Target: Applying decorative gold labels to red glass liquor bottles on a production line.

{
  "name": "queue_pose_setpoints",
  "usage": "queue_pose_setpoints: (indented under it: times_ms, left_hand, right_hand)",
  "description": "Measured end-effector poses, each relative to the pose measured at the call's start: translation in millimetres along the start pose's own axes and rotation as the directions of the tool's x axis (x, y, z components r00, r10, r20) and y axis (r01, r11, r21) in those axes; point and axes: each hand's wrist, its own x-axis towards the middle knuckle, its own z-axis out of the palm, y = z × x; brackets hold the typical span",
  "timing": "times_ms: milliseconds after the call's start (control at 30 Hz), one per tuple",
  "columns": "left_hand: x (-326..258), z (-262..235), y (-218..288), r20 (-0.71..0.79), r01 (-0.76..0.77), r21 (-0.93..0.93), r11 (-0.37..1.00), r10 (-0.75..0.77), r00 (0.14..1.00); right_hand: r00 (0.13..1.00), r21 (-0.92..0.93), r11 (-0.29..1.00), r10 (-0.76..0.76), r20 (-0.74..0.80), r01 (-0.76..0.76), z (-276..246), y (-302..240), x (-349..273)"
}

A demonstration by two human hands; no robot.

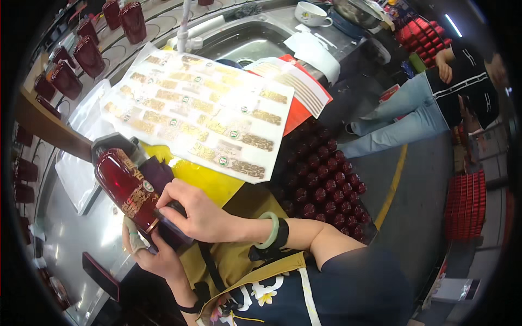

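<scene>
A dark red glass bottle [120, 176] with gold decals lies tilted in front of me, its far end against a dark block-like holder [113, 142]. My left hand [154, 258] is closed round the bottle's near end, with pale coverings on some fingers. Bent over the decals on the bottle's right side, my right hand [200, 214] has its fingers pinched together. Something dark shows at those fingers, but its kind is hidden. A dark purple cloth [156, 173] lies beside the bottle. Just beyond, a large white sheet of gold decals [201, 117] rests over a yellow sheet [217, 187].
Red glass pieces [89, 57] stand on a wire rack at the far left. A sink [244, 41] and a white cup [312, 14] are at the back. Many red bottles [326, 187] are packed at my right. A phone-like dark slab [101, 275] lies near left. Another person [418, 111] stands at right.
</scene>
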Motion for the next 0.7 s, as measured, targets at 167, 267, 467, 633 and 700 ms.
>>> queue_pose_setpoints:
  times_ms: [167,267,467,633,700]
  left_hand:
    - [1.5,9.7,-5.2,-0.058,-0.153,-0.052,0.987,0.149,0.987]
    - [4.7,5.0,-2.6,-0.05,-0.08,-0.081,0.993,0.076,0.996]
    - [5.1,0.1,2.8,-0.018,-0.014,-0.011,1.0,0.014,1.0]
    - [10.1,4.2,-6.6,0.001,-0.063,-0.022,0.998,0.063,0.998]
    - [9.7,-3.2,-9.4,0.022,0.024,-0.132,0.991,-0.021,1.0]
  right_hand:
    - [1.0,0.022,1.0,-0.013,0.013,0.013,5.0,1.9,-3.1]
    - [1.0,0.027,1.0,-0.001,-0.007,0.001,5.0,4.2,-3.9]
    - [1.0,-0.014,1.0,0.007,0.003,-0.007,4.8,4.5,-1.4]
    - [0.989,0.009,0.991,0.136,0.059,-0.136,3.1,2.8,2.2]
    - [0.987,-0.001,0.99,0.142,0.073,-0.142,5.0,2.5,0.5]
